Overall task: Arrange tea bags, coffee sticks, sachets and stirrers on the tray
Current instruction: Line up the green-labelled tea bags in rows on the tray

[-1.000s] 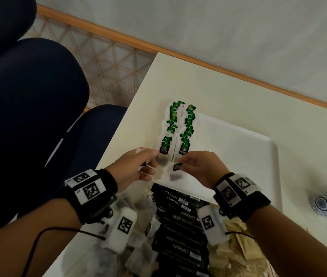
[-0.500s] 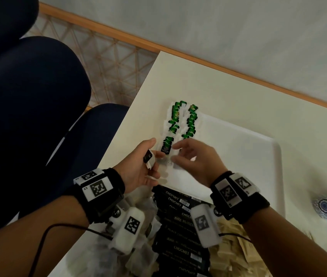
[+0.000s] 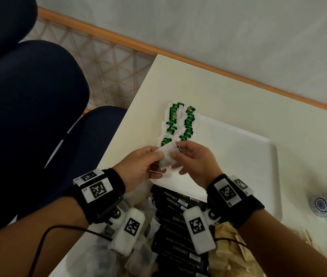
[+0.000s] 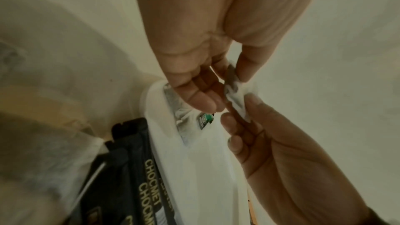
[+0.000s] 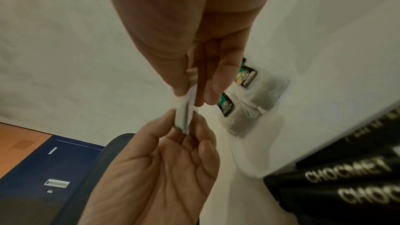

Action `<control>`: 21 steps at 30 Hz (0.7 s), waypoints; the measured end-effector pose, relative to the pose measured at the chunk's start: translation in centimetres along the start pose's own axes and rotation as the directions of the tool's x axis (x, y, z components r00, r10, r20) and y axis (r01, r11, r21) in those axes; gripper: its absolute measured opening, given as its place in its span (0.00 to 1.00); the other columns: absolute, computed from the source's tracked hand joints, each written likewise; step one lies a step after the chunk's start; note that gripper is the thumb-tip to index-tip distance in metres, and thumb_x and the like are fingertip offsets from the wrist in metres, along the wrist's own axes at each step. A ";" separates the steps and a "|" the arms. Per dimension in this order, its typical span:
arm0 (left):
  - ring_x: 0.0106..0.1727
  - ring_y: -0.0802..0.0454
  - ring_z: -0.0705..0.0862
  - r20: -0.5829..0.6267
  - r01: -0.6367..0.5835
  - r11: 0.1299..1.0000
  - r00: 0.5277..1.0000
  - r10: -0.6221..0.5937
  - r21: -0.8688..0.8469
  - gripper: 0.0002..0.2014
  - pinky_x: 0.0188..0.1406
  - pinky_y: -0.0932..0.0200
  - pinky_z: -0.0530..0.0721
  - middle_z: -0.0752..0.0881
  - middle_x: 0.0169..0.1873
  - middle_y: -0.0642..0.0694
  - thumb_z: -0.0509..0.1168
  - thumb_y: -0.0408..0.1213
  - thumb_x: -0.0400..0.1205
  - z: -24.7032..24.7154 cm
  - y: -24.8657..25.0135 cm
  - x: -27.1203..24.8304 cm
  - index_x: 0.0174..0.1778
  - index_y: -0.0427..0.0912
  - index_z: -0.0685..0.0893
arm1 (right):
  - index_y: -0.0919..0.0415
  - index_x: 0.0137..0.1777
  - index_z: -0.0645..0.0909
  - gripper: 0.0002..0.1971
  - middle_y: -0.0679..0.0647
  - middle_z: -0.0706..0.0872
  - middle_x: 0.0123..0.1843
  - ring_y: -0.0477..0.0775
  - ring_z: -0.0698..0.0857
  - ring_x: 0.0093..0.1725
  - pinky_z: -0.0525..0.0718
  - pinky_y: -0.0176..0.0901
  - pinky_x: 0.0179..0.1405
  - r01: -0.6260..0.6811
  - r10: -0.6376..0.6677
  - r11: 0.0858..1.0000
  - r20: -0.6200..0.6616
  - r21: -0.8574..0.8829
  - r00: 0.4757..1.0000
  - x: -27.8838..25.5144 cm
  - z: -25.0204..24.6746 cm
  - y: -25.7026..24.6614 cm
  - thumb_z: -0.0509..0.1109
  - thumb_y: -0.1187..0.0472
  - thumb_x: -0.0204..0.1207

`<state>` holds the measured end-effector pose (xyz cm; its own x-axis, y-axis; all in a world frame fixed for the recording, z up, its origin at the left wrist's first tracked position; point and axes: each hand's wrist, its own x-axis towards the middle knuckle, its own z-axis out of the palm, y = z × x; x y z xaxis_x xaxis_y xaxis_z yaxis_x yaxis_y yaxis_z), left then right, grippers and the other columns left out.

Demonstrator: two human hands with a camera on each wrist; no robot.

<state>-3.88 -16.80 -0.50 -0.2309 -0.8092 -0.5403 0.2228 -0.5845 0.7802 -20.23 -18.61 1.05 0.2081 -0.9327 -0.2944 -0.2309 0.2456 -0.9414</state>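
Here, both hands hold one tea bag above the near left corner of the tray.

The table [image 3: 228, 92] carries the white tray [image 3: 258, 156]; along the tray's left edge run two rows of green-tagged tea bags [image 3: 178, 124], their long axis pointing from the near edge toward the far one. Against the tray's near edge lie black coffee sticks [image 3: 175, 202], with loose tea bags to their left and tan sachets [image 3: 230, 248] to their right. The left hand [image 3: 138, 168] and the right hand [image 3: 196, 162] face each other, fingers curled, each pinching an opposite side of the held tea bag [image 3: 166, 158] between thumb and fingertips. It hangs just short of the rows' near ends, both hands about equally near, so laying it down likely calls for a short forward reach.
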 end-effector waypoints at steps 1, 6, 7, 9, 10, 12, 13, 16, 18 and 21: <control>0.37 0.50 0.84 -0.015 0.001 1.000 1.000 -0.001 -0.011 0.05 0.34 0.61 0.85 0.84 0.43 0.41 0.60 0.35 0.86 -0.1 -0.1 0.1 0.51 0.41 0.81 | 0.51 0.53 0.81 0.11 0.58 0.89 0.36 0.56 0.86 0.32 0.80 0.37 0.25 0.023 -0.023 0.999 -0.015 -0.038 1.000 -0.1 -0.2 -0.1 0.69 0.69 0.78; 0.26 0.53 0.79 -0.020 0.027 0.998 0.999 -0.028 -0.057 0.08 0.24 0.63 0.81 0.83 0.36 0.43 0.56 0.34 0.88 0.0 0.0 0.2 0.53 0.40 0.81 | 0.46 0.59 0.80 0.27 0.44 0.87 0.38 0.50 0.84 0.38 0.83 0.39 0.37 0.186 -0.168 0.974 0.136 -0.128 0.976 -0.5 -1.4 -0.3 0.56 0.79 0.75; 0.25 0.54 0.78 -0.017 0.032 0.998 0.999 -0.033 -0.048 0.09 0.23 0.63 0.79 0.82 0.36 0.43 0.55 0.34 0.88 0.0 0.0 0.2 0.54 0.39 0.81 | 0.45 0.56 0.82 0.28 0.38 0.86 0.38 0.46 0.84 0.37 0.83 0.38 0.39 0.236 -0.195 0.946 0.192 -0.220 0.962 -0.6 -1.5 -0.3 0.57 0.80 0.73; 0.25 0.54 0.78 0.002 0.044 0.999 0.999 -0.044 0.005 0.11 0.24 0.63 0.78 0.82 0.36 0.44 0.55 0.34 0.88 -0.1 0.0 0.3 0.58 0.39 0.82 | 0.41 0.51 0.84 0.24 0.35 0.86 0.39 0.41 0.83 0.38 0.83 0.37 0.44 0.311 -0.232 0.867 0.238 -0.388 0.943 -0.4 -1.6 -0.3 0.67 0.75 0.73; 0.27 0.54 0.78 0.010 0.048 0.998 0.999 -0.048 0.039 0.12 0.26 0.63 0.78 0.82 0.37 0.44 0.55 0.35 0.88 -0.1 0.0 0.2 0.59 0.39 0.82 | 0.40 0.48 0.85 0.20 0.37 0.86 0.39 0.41 0.82 0.38 0.83 0.36 0.45 0.338 -0.260 0.837 0.231 -0.430 0.937 -0.3 -1.6 -0.2 0.71 0.71 0.73; 0.33 0.54 0.80 -0.007 0.036 0.992 0.999 -0.035 0.123 0.13 0.32 0.62 0.79 0.83 0.40 0.46 0.55 0.35 0.88 -0.3 0.0 0.2 0.61 0.41 0.82 | 0.44 0.46 0.89 0.10 0.40 0.82 0.40 0.41 0.81 0.40 0.78 0.29 0.44 0.384 -0.310 0.797 0.229 -0.466 0.923 -0.1 -1.5 -0.1 0.76 0.62 0.72; 0.38 0.54 0.80 -0.038 0.019 0.986 0.999 -0.013 0.166 0.12 0.36 0.62 0.79 0.84 0.42 0.47 0.56 0.35 0.87 -0.5 -0.1 0.3 0.61 0.42 0.82 | 0.46 0.47 0.90 0.07 0.40 0.80 0.41 0.41 0.79 0.42 0.75 0.27 0.43 0.395 -0.314 0.772 0.242 -0.498 0.918 0.1 -1.4 -0.1 0.77 0.59 0.72; 0.45 0.54 0.78 -0.140 -0.022 0.978 0.989 0.052 0.209 0.10 0.43 0.61 0.77 0.83 0.45 0.47 0.57 0.33 0.86 -1.4 -0.2 0.5 0.54 0.47 0.82 | 0.47 0.52 0.89 0.08 0.45 0.78 0.48 0.45 0.78 0.49 0.76 0.36 0.49 0.396 -0.244 0.644 0.315 -0.654 0.917 0.5 -1.0 -0.1 0.73 0.54 0.76; 0.43 0.54 0.78 -0.181 -0.026 0.978 0.981 0.064 0.206 0.11 0.41 0.62 0.77 0.82 0.43 0.48 0.57 0.30 0.85 -1.9 -0.2 0.6 0.50 0.47 0.82 | 0.48 0.55 0.89 0.09 0.50 0.83 0.51 0.49 0.80 0.52 0.77 0.45 0.53 0.363 -0.181 0.601 0.320 -0.713 0.930 0.8 -0.5 -0.6 0.69 0.55 0.79; 0.40 0.55 0.78 -0.195 -0.042 0.962 0.976 0.098 0.271 0.13 0.39 0.64 0.77 0.81 0.42 0.50 0.59 0.25 0.83 -2.7 -0.4 0.9 0.49 0.49 0.82 | 0.50 0.59 0.87 0.11 0.49 0.88 0.54 0.50 0.83 0.53 0.79 0.46 0.55 0.269 -0.091 0.645 0.278 -0.715 0.956 1.2 -0.1 -1.1 0.66 0.57 0.80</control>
<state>-1.67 -17.49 -2.17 -0.0186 -0.8587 -0.5122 -0.0330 -0.5115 0.8587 -19.81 -20.07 1.73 0.4843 -0.8407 -0.2420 -0.7726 -0.2812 -0.5692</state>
